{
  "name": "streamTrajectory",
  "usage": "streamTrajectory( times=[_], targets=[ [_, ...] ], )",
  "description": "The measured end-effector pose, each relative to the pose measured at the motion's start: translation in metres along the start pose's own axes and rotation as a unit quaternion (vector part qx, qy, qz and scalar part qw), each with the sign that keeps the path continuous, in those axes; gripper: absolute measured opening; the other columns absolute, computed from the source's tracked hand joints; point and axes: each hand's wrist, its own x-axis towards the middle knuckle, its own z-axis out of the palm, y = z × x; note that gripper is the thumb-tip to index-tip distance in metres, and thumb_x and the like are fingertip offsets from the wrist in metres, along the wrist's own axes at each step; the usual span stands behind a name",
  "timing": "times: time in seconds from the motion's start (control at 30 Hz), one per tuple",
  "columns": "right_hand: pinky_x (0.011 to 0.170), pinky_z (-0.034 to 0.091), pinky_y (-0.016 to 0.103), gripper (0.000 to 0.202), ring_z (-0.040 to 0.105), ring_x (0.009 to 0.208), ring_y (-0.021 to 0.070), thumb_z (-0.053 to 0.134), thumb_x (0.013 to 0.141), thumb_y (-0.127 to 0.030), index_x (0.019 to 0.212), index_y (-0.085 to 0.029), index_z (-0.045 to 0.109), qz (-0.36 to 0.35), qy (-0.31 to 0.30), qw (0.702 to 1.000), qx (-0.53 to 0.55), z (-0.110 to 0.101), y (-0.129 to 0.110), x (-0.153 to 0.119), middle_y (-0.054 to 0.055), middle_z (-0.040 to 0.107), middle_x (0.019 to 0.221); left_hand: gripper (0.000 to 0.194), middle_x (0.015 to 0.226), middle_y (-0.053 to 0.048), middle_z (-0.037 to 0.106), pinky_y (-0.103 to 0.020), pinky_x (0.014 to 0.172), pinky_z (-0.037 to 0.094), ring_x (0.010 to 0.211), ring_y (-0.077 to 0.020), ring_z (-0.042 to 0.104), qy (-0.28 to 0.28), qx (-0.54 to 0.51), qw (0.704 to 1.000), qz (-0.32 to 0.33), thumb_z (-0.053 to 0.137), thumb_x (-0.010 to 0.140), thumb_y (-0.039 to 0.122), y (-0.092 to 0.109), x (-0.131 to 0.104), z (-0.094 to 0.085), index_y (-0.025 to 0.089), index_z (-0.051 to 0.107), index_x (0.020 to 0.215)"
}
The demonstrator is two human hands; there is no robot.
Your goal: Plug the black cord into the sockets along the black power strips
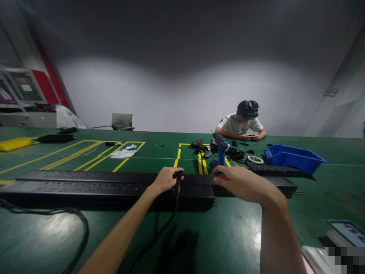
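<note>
Two long black power strips lie side by side across the bench: the front strip (94, 187) and the rear strip (196, 179), both with rows of sockets and small red marks. My left hand (166, 179) is closed on a black plug (178, 174) held at the strips' sockets; whether it is seated cannot be made out. From the plug a black cable (171, 219) hangs down over the front strip toward me. Over the rear strip, right of the front strip's end, is my right hand (239, 182), thumb and forefinger apart, fingertips at the strip's surface.
A blue cordless drill (221, 146) stands behind the strips, beside a second, dark drill (198, 144) and black parts. A blue bin (293, 158) sits at right. Another person (241, 123) leans on the far edge. A thick black cable (82, 220) loops at front left.
</note>
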Motion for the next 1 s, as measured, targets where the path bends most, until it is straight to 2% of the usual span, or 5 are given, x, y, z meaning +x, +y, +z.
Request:
streamTrajectory(
  times=[0.4,0.67,0.83,0.93,1.0],
  targets=[
    [0.065,0.039,0.026,0.034,0.061,0.083,0.0213,0.041,0.091,-0.044,0.110,-0.025,0.063,-0.010,-0.007,1.000,-0.014,0.000,-0.005,0.004,0.008,0.067,0.093,0.041,0.105,-0.003,0.071,-0.032,0.090,0.048,0.097,-0.0208,0.065,0.024,-0.094,0.995,-0.008,0.066,0.075,0.046,-0.017,-0.005,0.008,0.028,0.068,0.111],
    [0.065,0.037,0.026,0.031,0.062,0.082,0.0199,0.039,0.093,-0.038,0.101,-0.022,0.064,-0.072,0.052,0.996,-0.007,0.016,-0.029,0.025,0.008,0.068,0.093,0.041,0.111,-0.003,0.069,-0.031,0.093,0.047,0.102,-0.0199,0.063,0.018,-0.138,0.990,0.018,0.066,0.076,0.039,-0.017,-0.004,0.010,0.025,0.066,0.114],
    [0.071,0.038,0.024,0.034,0.061,0.089,0.0189,0.035,0.095,-0.037,0.103,-0.021,0.064,-0.135,0.091,0.982,0.091,0.055,-0.053,0.079,0.008,0.068,0.099,0.038,0.109,-0.004,0.070,-0.032,0.088,0.049,0.097,-0.0221,0.065,0.012,-0.150,0.988,0.022,0.066,0.074,0.034,-0.017,-0.003,0.008,0.022,0.068,0.110],
    [0.071,0.040,0.025,0.035,0.062,0.089,0.0194,0.033,0.095,-0.037,0.102,-0.020,0.063,-0.062,0.129,0.979,0.142,0.084,-0.065,0.131,0.009,0.068,0.101,0.036,0.101,-0.006,0.072,-0.033,0.079,0.051,0.091,-0.0253,0.067,0.013,-0.119,0.993,0.002,0.067,0.073,0.034,-0.017,-0.002,0.009,0.020,0.068,0.106],
    [0.074,0.041,0.026,0.038,0.061,0.092,0.0203,0.029,0.096,-0.038,0.104,-0.020,0.062,-0.018,0.144,0.975,0.165,0.102,-0.070,0.164,0.010,0.067,0.104,0.044,0.097,-0.007,0.072,-0.033,0.075,0.051,0.090,-0.0269,0.067,0.028,-0.114,0.993,-0.028,0.069,0.069,0.033,-0.018,-0.001,0.011,0.019,0.063,0.111]
  ],
)
